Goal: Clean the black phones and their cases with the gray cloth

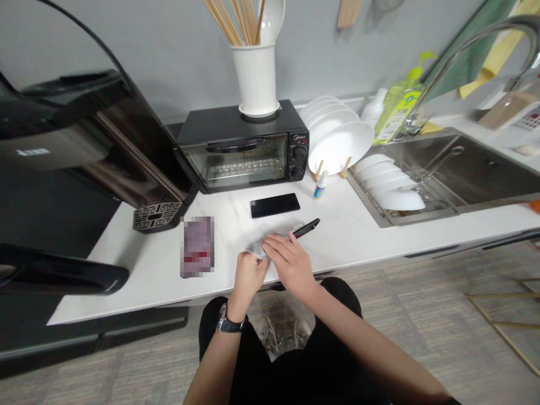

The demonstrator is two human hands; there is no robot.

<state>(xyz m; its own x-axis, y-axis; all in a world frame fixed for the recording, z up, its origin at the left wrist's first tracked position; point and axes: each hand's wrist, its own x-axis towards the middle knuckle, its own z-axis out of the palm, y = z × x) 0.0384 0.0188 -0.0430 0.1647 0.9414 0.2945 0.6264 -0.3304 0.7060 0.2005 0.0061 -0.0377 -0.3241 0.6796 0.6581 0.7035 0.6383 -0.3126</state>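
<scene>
Grip: my left hand [248, 274] clenches a pale cloth [254, 247]; my right hand [293, 267] covers it, its hold hidden.
Phone-like device [307, 228]: jutting toward 2 o'clock; how finished, I can't tell.
Sink [388, 223], 2 o'clock: white bowls [400, 200].
Toaster oven [211, 121], 12 o'clock: wire rack [242, 169] inside.
Holder [256, 79], atop: chopsticks [242, 22], spoon [271, 19].

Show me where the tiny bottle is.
In the head view, the tiny bottle stands right of center on the counter, in front of the upright plates.
</scene>
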